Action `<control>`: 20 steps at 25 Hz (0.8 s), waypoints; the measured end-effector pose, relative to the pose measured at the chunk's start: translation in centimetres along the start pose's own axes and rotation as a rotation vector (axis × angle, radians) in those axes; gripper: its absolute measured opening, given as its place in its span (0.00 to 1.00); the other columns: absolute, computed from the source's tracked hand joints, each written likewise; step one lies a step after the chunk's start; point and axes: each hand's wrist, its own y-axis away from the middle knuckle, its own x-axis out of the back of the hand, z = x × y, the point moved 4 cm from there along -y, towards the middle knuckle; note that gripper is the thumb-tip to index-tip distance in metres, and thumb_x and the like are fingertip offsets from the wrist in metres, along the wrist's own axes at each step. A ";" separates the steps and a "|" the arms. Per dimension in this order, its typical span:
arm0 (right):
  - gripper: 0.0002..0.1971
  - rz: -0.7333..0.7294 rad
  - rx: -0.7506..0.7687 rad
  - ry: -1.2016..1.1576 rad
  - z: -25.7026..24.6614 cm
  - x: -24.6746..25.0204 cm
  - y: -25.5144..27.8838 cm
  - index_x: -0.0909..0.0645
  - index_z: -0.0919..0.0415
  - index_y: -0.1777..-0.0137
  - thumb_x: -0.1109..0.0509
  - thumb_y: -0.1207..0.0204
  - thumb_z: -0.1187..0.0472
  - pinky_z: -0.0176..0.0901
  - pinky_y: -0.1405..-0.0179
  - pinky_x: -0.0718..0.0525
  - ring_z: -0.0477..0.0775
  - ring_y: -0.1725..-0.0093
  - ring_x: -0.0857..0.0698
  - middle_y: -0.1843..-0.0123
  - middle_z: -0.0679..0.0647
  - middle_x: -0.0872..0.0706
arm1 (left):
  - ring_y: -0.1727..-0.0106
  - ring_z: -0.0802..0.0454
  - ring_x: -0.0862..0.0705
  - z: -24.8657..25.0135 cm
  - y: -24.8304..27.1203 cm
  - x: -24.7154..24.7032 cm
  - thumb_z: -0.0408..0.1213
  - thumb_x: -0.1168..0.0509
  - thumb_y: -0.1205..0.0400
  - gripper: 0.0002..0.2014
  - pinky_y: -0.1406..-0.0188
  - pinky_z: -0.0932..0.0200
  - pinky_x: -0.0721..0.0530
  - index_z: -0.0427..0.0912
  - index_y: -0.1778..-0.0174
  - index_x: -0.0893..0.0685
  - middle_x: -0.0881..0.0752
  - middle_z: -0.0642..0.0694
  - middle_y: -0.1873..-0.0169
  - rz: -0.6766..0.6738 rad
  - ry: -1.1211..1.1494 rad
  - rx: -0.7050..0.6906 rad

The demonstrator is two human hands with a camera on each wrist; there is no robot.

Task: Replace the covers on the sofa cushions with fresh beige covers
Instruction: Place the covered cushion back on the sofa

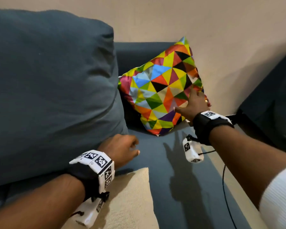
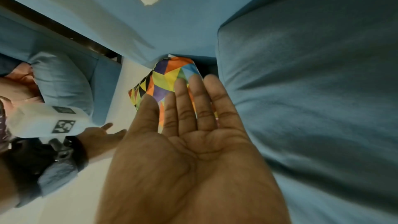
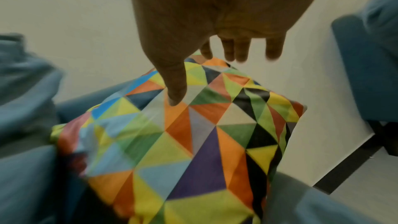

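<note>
The cushion (image 1: 162,86) stands on 1 corner at the far end of the blue sofa seat (image 1: 180,171), leaning back against the sofa's low backrest and the pale wall (image 1: 221,38). Its cover is glossy, smooth and slightly creased, printed all over in sharp triangles of orange, yellow, green, blue, purple and black. The right hand (image 1: 196,104) reaches to the cushion's right edge with fingers spread and fairly straight, thumb out across the printed face; whether it actually touches the fabric, I cannot tell. The left hand (image 1: 120,149) hangs above the seat just beside a big, plump back cushion (image 1: 48,88) in matte blue woven cloth, soft and dented; its fingers lie straight together, palm flat, holding nothing. Near the person, on the seat's left, lies a beige cover (image 1: 132,199) of coarse ribbed weave, flat with a squared corner. A thin black cable (image 1: 224,187) trails along the seat's right edge.
</note>
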 end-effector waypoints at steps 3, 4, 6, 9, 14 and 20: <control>0.62 0.073 -0.155 0.057 1.8 2.1 -6.3 0.46 0.55 0.16 0.19 0.44 0.30 0.75 0.25 0.33 0.73 0.19 0.36 0.18 0.63 0.37 | 0.39 0.51 0.14 -0.5 -1.8 -1.5 0.52 0.33 0.18 0.14 0.40 0.55 0.17 0.55 0.39 0.15 0.10 0.54 0.43 -0.069 -0.023 0.007; 0.66 0.056 -0.160 0.038 2.2 2.2 -8.0 0.50 0.56 0.14 0.18 0.45 0.29 0.75 0.23 0.35 0.73 0.17 0.40 0.16 0.63 0.41 | 0.40 0.51 0.14 -0.9 -2.0 -2.1 0.53 0.33 0.18 0.14 0.41 0.54 0.17 0.55 0.39 0.15 0.11 0.54 0.43 -0.095 -0.031 0.022; 0.70 -0.025 -0.137 -0.050 2.5 1.1 -10.6 0.60 0.56 0.12 0.15 0.42 0.36 0.69 0.18 0.37 0.69 0.14 0.44 0.12 0.62 0.47 | 0.38 0.51 0.15 -2.1 -2.1 -3.1 0.54 0.33 0.19 0.15 0.39 0.53 0.17 0.56 0.37 0.16 0.12 0.53 0.39 -0.148 -0.036 0.059; 0.75 -0.161 -0.119 -0.238 2.2 -1.6 -12.2 0.67 0.58 0.12 0.10 0.43 0.46 0.61 0.20 0.30 0.66 0.16 0.36 0.13 0.62 0.41 | 0.32 0.52 0.19 -3.3 -1.7 -4.4 0.56 0.34 0.18 0.21 0.33 0.54 0.21 0.55 0.30 0.19 0.17 0.52 0.31 -0.251 -0.023 0.093; 0.46 -0.140 -0.078 -0.080 2.5 -1.3 -11.9 0.22 0.56 0.29 0.15 0.45 0.35 0.54 0.35 0.18 0.67 0.32 0.19 0.31 0.62 0.20 | 0.30 0.56 0.21 -4.7 -0.3 -5.2 0.58 0.33 0.19 0.25 0.30 0.56 0.23 0.58 0.26 0.22 0.20 0.55 0.28 -0.290 -0.033 0.112; 0.20 -0.020 0.072 -0.187 2.9 0.2 -6.5 0.15 0.55 0.34 0.22 0.25 0.53 0.46 0.45 0.22 0.61 0.42 0.16 0.42 0.58 0.13 | 0.31 0.57 0.20 -4.7 1.8 -5.7 0.60 0.33 0.20 0.27 0.31 0.58 0.22 0.59 0.26 0.23 0.20 0.56 0.28 -0.281 -0.048 0.090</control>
